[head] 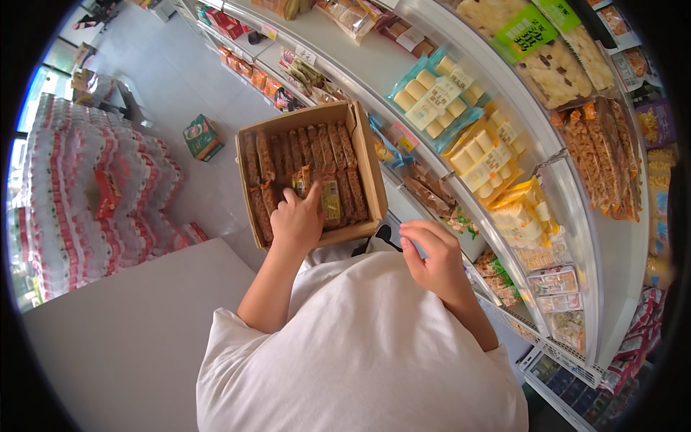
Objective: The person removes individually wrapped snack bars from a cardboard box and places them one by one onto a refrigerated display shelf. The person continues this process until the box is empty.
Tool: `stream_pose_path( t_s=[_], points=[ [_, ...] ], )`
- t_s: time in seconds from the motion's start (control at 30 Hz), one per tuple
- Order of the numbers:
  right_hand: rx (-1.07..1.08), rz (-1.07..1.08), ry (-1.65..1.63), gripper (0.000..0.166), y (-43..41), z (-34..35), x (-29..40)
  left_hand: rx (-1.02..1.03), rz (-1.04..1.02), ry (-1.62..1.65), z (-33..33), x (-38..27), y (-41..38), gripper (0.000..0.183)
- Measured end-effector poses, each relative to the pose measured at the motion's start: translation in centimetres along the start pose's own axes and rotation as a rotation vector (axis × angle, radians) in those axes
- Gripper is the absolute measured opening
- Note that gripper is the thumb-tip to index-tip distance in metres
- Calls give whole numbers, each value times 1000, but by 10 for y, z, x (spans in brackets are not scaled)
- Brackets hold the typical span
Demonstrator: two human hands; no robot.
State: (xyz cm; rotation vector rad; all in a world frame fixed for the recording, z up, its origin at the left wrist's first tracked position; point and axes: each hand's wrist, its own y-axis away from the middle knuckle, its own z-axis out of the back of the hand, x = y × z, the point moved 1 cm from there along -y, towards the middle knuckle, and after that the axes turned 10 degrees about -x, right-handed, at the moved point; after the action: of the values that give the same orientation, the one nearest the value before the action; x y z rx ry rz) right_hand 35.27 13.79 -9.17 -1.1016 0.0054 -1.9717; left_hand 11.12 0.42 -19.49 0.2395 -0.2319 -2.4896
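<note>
An open cardboard box (382, 178) stands in front of me, packed with rows of brown snack bars in clear wrappers (329, 143). My left hand (299, 216) reaches over the near half of the box, its fingers at a wrapped packet (303, 179) near the middle; whether they grip it is not clear. Just right of those fingers lies a packet with a yellow label (331, 200). Outside the box, at its lower right, my right hand (432, 248) hovers with fingers loosely bent and nothing in it.
Shelves (502, 92) with packaged cakes (432, 105) and snacks curve along the right. Stacked shrink-wrapped bottles (81, 200) stand at left, behind a grey-white surface (140, 324). A green carton (203, 137) sits on the floor beyond the box.
</note>
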Motion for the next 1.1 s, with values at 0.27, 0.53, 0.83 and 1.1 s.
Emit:
stream_pose_path(
  t_s=[0.27,0.53,0.83,1.1],
  points=[
    [-29,23,-4,10,-6,-14,5,-229,72,96,36,0,-6,92],
    [-217,20,61,31,-3,18,2,-394,-198,1139,91,-36,10,96],
    [-287,348,363,39,2,96,21,-620,-876,869,110,-129,11,85],
    [-203,369,552,27,18,153,27,-614,-1288,1089,123,-196,18,82]
  ],
)
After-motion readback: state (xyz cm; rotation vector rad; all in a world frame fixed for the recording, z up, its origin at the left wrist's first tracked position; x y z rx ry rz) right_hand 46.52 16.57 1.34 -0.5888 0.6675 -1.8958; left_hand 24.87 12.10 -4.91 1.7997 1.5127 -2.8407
